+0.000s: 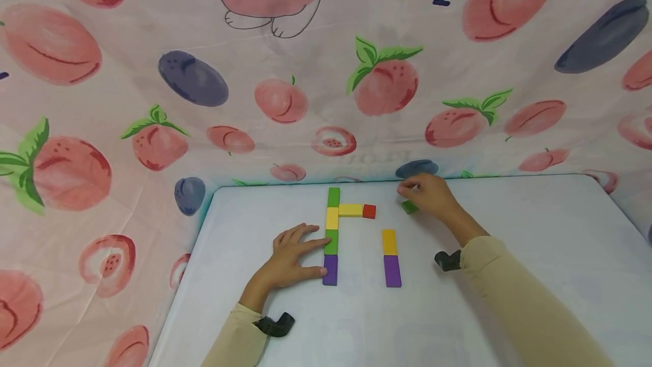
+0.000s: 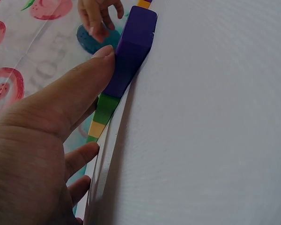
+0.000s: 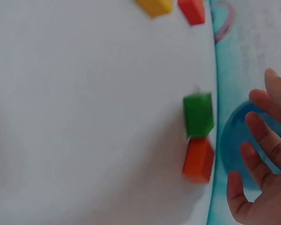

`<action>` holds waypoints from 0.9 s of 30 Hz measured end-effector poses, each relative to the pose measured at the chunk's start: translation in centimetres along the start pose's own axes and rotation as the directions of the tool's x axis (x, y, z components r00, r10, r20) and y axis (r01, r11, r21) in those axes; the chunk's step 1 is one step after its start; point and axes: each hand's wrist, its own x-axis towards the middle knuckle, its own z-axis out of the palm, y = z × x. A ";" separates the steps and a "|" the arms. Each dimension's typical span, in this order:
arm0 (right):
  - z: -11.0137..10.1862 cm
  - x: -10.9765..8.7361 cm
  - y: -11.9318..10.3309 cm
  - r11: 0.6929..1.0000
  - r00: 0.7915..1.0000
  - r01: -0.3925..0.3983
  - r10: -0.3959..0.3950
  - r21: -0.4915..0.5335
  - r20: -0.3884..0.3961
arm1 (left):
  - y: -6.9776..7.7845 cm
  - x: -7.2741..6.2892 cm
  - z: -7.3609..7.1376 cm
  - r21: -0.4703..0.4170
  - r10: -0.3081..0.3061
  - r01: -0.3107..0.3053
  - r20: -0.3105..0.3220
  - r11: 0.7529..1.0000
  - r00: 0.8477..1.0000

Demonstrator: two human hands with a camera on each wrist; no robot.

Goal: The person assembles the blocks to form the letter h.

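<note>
My left hand [image 1: 287, 262] lies beside a column of blocks, its thumb against the purple block [image 1: 330, 271] and its index fingertip on the green block [image 1: 331, 243]. Above these in the column come a yellow block [image 1: 332, 218] and another green block [image 1: 333, 197]. A second yellow block [image 1: 350, 210] juts right, ending at a red block [image 1: 369, 212]. Near the far edge, my right hand [image 1: 432, 197] hovers by a loose green block [image 1: 410, 207]. In the right wrist view its fingers are loosely bent and hold nothing; an orange block [image 3: 199, 161] touches that green one, hidden in the head view.
To the right of the column, a yellow-orange block [image 1: 389, 242] stands end to end with a purple block [image 1: 392, 272]. The white tabletop [image 1: 346, 327] meets a fruit-patterned cloth [image 1: 305, 78] along its far and left edges.
</note>
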 end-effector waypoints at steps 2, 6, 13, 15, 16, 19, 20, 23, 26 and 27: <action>-0.1 -0.1 0.6 0.999 1.000 0.009 -0.009 -0.036 0.003 | -0.1 0.0 0.0 0.003 -0.003 0.003 0.005 1.000 1.000; -0.2 -0.4 1.3 0.995 1.000 -0.011 0.013 -0.097 0.018 | -0.1 0.0 0.1 0.006 -0.004 0.004 0.003 1.000 1.000; -0.2 -0.7 2.3 0.989 0.997 -0.059 0.065 -0.137 0.039 | -0.2 0.0 0.2 0.004 -0.005 0.005 -0.001 1.000 1.000; -0.1 -0.7 2.5 0.988 0.997 -0.062 0.068 -0.139 0.044 | -0.2 0.0 0.2 0.005 -0.006 0.006 -0.001 1.000 1.000; -0.1 -0.7 2.6 0.988 0.996 -0.063 0.070 -0.139 0.047 | -0.3 0.0 0.2 0.005 -0.006 0.006 0.000 1.000 1.000; 0.1 -0.8 2.9 0.987 0.996 -0.059 0.068 -0.148 0.057 | -0.3 0.0 0.3 0.008 -0.005 0.005 0.002 1.000 1.000; 0.2 -0.8 3.0 0.987 0.996 -0.063 0.072 -0.149 0.060 | -0.3 0.0 0.3 0.008 -0.004 0.004 0.000 1.000 1.000; 0.4 -0.8 3.2 0.985 0.995 -0.063 0.074 -0.159 0.068 | -0.4 0.1 0.3 0.009 -0.004 0.004 0.000 1.000 1.000; 0.5 -0.7 3.3 0.987 0.995 -0.057 0.068 -0.153 0.068 | -0.4 0.1 0.3 0.008 0.000 0.000 -0.002 1.000 1.000; 0.5 -0.8 3.3 0.987 0.996 -0.051 0.062 -0.152 0.066 | -0.4 0.1 0.3 0.010 0.001 -0.001 -0.001 1.000 1.000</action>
